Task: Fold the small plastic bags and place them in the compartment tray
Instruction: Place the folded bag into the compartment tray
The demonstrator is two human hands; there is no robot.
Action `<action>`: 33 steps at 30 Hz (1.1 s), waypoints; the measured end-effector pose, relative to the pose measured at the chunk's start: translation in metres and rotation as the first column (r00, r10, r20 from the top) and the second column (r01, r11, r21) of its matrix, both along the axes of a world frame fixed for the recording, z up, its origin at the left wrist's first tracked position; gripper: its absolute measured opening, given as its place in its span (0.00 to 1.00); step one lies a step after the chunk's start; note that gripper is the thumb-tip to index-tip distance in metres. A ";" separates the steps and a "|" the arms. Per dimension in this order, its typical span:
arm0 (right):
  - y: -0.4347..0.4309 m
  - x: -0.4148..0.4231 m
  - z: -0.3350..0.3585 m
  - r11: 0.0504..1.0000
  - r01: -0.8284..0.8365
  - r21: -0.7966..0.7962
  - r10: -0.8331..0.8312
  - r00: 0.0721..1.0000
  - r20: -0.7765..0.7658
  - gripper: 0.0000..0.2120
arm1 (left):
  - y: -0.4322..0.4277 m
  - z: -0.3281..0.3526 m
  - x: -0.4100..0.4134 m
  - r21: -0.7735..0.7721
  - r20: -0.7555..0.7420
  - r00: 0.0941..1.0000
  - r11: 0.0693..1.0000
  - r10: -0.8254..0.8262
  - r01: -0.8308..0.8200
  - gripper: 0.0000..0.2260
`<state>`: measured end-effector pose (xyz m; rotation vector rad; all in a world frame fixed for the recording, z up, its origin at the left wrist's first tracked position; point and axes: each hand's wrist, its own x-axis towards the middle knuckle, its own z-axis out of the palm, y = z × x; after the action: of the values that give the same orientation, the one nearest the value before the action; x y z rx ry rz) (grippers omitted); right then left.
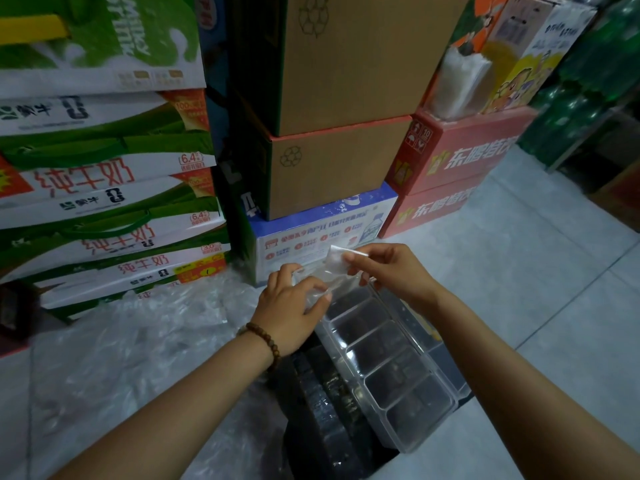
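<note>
A small clear plastic bag (331, 268) is held up between both hands, just above the far end of the tray. My left hand (291, 306) grips its lower left part with thumb and fingers. My right hand (391, 268) pinches its upper right edge. Below them a clear compartment tray (384, 362) with several empty sections lies on a dark stack (322, 410), running from the hands toward the lower right.
Sheets of clear plastic (138, 334) cover the floor at the left. Stacked milk cartons (104, 168) stand at the left, cardboard boxes (339, 133) straight ahead, red cases (460, 174) at the right. Another bundle of clear bags (460, 84) sits on the red case. Tiled floor (554, 289) lies at the right.
</note>
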<state>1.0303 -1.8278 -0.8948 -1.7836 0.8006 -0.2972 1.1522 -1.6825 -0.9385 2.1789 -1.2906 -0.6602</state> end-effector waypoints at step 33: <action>0.020 -0.011 -0.025 0.631 -0.453 -0.629 0.162 0.871 -0.464 0.23 | 0.010 0.000 0.011 -0.165 0.214 0.965 0.968 -0.151 0.189 0.17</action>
<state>1.0195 -1.8083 -0.9202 -2.7700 0.6337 -0.0244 1.1632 -1.6727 -0.9389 2.0384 -1.5911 -0.3739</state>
